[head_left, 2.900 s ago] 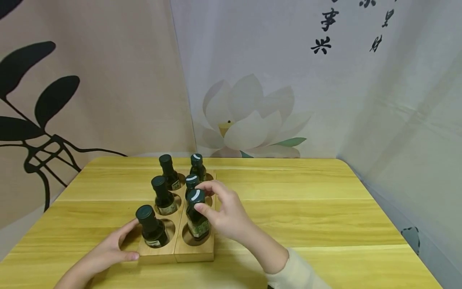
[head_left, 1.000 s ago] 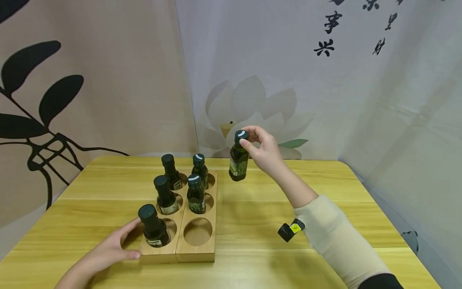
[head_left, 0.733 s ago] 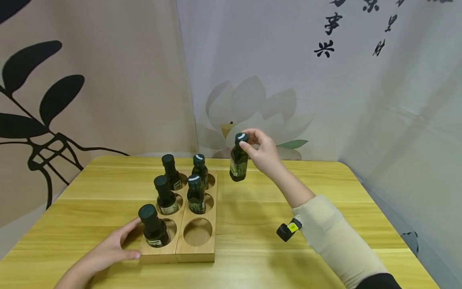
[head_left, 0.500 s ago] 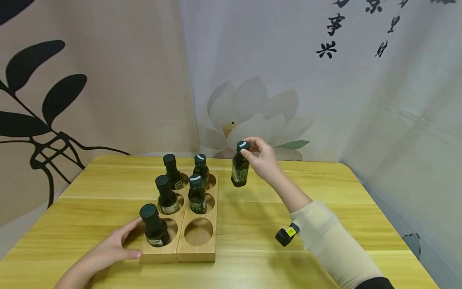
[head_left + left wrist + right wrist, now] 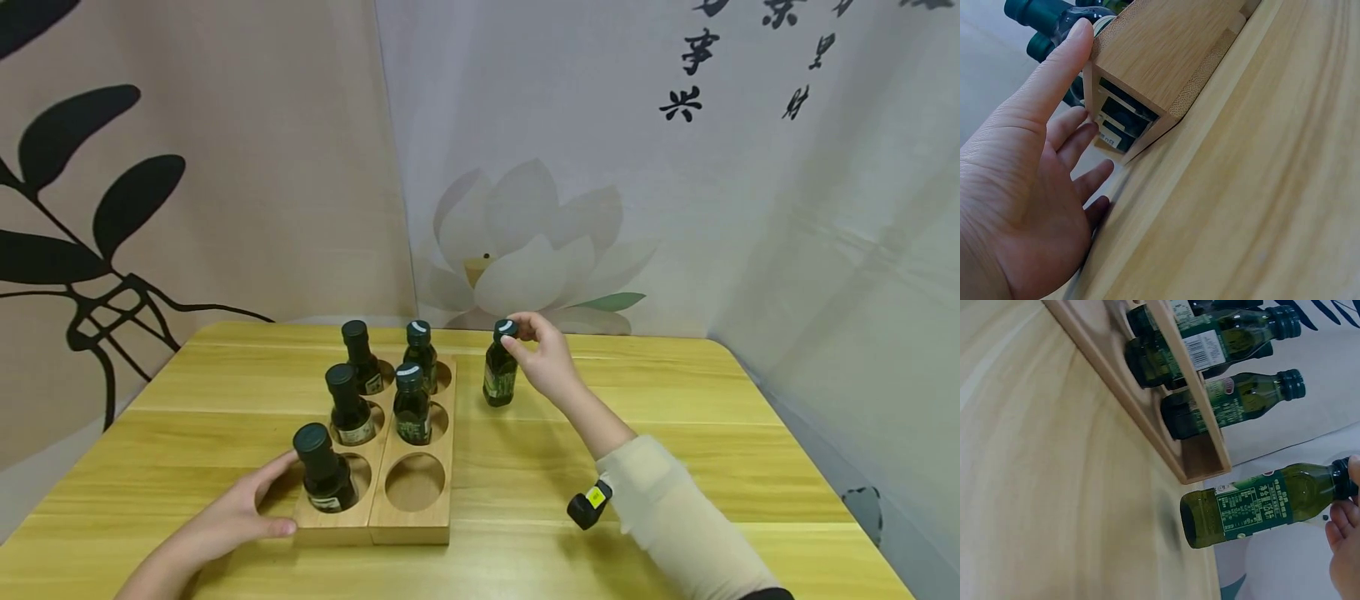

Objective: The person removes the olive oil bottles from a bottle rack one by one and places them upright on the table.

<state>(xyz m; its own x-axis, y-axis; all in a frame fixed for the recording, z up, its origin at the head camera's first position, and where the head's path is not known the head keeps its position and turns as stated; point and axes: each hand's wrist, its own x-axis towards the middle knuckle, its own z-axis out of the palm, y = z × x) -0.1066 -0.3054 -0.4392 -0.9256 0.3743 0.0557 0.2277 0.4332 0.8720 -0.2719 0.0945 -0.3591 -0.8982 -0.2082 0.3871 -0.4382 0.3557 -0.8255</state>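
My right hand (image 5: 546,358) pinches the cap of a dark green glass bottle (image 5: 500,375), which hangs upright right of a wooden rack (image 5: 408,527). In the right wrist view the bottle (image 5: 1254,506) has a green label, and its base appears just off the tabletop, near its shadow. My left hand (image 5: 236,517) rests against the rack's near left corner, thumb and fingertips touching it and fingers loosely extended. In the left wrist view the left hand (image 5: 1035,175) is beside the rack's open side. The near right round hole (image 5: 414,483) of the rack holds no bottle.
Three dark-capped bottles stand in the rack's left column, the nearest bottle (image 5: 326,471) close to my left hand. Two green bottles, one the middle bottle (image 5: 411,408), stand in the right column. The wooden table (image 5: 637,475) extends right of the rack, with a printed curtain (image 5: 540,167) behind.
My right hand lifted the near right bottle out of its hole and carried it right and away. Since then it has lowered the bottle towards the table. My left hand stays at the rack.
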